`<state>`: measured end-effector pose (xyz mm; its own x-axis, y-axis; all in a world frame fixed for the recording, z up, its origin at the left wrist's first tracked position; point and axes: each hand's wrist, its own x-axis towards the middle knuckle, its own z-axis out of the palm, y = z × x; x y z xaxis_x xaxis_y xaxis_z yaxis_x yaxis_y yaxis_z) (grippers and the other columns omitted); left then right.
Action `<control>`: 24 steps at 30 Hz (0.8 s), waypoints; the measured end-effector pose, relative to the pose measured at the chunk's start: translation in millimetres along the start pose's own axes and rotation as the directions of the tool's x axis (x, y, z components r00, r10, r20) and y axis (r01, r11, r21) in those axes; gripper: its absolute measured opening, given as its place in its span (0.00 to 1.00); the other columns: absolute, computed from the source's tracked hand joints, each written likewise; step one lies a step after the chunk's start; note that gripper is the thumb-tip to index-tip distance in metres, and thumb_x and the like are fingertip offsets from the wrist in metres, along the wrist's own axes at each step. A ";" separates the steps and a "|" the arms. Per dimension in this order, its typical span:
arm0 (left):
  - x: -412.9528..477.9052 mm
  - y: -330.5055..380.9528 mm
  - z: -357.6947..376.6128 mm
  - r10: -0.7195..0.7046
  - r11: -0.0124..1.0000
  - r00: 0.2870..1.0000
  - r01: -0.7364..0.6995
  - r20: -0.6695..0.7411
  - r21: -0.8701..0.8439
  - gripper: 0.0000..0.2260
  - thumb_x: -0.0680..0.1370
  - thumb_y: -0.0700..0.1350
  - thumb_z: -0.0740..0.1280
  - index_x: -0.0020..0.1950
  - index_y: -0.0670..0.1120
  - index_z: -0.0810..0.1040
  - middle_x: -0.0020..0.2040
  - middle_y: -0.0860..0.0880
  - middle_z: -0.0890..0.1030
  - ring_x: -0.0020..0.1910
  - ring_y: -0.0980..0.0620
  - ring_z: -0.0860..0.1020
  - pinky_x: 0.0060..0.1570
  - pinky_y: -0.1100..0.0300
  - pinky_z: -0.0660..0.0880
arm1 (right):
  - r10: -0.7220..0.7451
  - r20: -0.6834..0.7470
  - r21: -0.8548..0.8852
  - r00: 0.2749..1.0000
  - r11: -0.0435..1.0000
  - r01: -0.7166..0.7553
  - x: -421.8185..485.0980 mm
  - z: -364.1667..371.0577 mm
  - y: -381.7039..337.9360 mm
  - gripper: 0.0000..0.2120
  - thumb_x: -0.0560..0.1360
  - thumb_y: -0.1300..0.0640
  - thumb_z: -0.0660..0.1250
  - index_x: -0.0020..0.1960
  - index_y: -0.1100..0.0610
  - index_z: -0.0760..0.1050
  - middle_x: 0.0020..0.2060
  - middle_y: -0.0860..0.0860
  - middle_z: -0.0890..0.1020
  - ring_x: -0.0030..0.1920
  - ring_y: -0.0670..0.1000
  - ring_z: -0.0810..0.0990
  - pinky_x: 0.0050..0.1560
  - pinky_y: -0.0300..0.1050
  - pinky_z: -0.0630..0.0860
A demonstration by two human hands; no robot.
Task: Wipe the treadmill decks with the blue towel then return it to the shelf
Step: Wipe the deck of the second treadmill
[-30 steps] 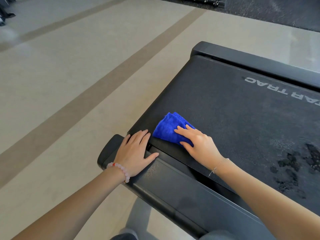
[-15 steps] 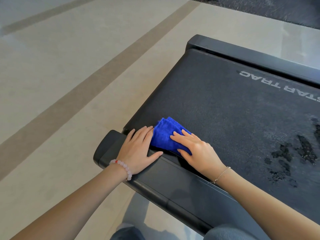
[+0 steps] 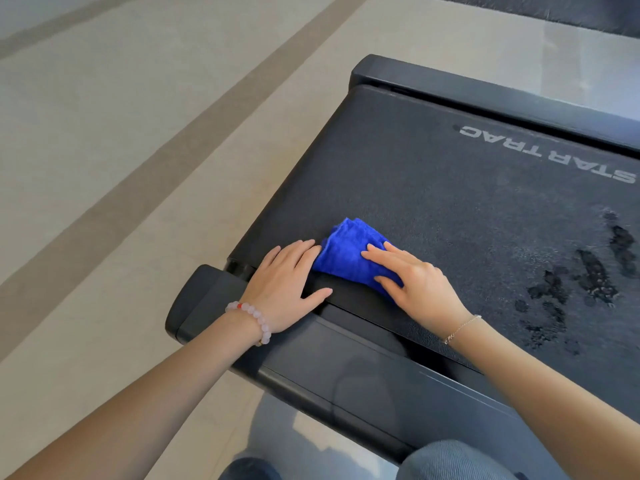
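Observation:
A folded blue towel (image 3: 346, 252) lies on the black treadmill deck (image 3: 433, 188), near the deck's left end and close to its near edge. My right hand (image 3: 415, 282) presses flat on the towel with straight fingers. Flat on the near side rail rests my left hand (image 3: 287, 282); its fingertips reach the belt and touch the towel's left edge. The belt carries white "STAR TRAC" lettering at the far right.
Dark wet blotches (image 3: 588, 278) mark the belt to the right of the towel. The far side rail (image 3: 485, 95) runs along the back. Beige floor with a darker stripe (image 3: 138, 188) lies to the left. My knee in blue fabric (image 3: 450, 459) shows at the bottom.
My right hand has slid the towel left along the deck, so that it now touches my left hand's fingertips. The left hand stays on the rail.

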<state>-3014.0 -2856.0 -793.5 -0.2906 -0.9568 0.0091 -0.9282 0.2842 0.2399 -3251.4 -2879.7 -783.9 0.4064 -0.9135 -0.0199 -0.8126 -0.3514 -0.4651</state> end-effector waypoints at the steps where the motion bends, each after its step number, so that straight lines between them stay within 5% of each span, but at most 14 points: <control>1: 2.1 1.5 -0.5 0.008 1.000 1.000 -0.008 0.008 -0.002 0.33 0.76 0.64 0.54 0.74 0.46 0.59 0.74 0.49 0.61 0.73 0.51 0.57 0.72 0.53 0.53 | 0.015 -0.009 0.001 1.000 1.000 -0.015 2.5 -2.1 2.2 0.20 0.78 0.55 0.62 0.68 0.42 0.67 0.69 0.38 0.68 0.72 0.41 0.60 0.63 0.48 0.70; 8: 17.7 10.0 -6.2 0.046 0.999 0.999 -0.046 0.017 -0.011 0.30 0.77 0.61 0.57 0.74 0.47 0.58 0.74 0.50 0.60 0.73 0.53 0.56 0.72 0.55 0.51 | 0.077 -0.071 0.019 0.995 0.997 -0.076 26.8 -16.4 25.8 0.19 0.78 0.56 0.63 0.67 0.44 0.70 0.67 0.39 0.72 0.71 0.41 0.63 0.60 0.46 0.70; 14: 57.7 14.9 -9.5 0.109 0.994 0.994 -0.108 -0.010 0.030 0.34 0.73 0.65 0.45 0.72 0.46 0.64 0.72 0.49 0.66 0.72 0.51 0.61 0.70 0.53 0.55 | 0.151 -0.113 0.013 0.982 0.988 -0.151 51.6 -32.6 58.1 0.18 0.78 0.56 0.62 0.67 0.43 0.70 0.67 0.39 0.72 0.72 0.41 0.63 0.60 0.48 0.71; 19: 99.8 32.6 -4.9 0.135 0.991 0.991 -0.135 0.002 0.013 0.28 0.78 0.60 0.57 0.73 0.46 0.62 0.73 0.50 0.63 0.73 0.51 0.57 0.71 0.54 0.52 | 0.194 -0.137 0.013 0.971 0.981 -0.194 75.0 -49.1 88.4 0.18 0.78 0.56 0.62 0.67 0.44 0.70 0.67 0.40 0.72 0.72 0.43 0.63 0.63 0.50 0.71; 24: 136.7 43.1 9.7 0.128 0.991 0.992 -0.129 0.020 0.030 0.27 0.79 0.59 0.56 0.74 0.49 0.60 0.74 0.52 0.60 0.74 0.52 0.55 0.72 0.53 0.50 | 0.201 -0.182 0.003 0.963 0.979 -0.204 96.5 -54.7 110.1 0.18 0.78 0.56 0.62 0.67 0.45 0.70 0.67 0.41 0.72 0.72 0.44 0.64 0.61 0.49 0.71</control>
<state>-3096.0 -2974.0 -791.3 -0.4119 -0.9110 0.0200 -0.8896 0.4068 0.2079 -3324.5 -3017.7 -788.5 0.1519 -0.9872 0.0487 -0.8769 -0.1573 -0.4542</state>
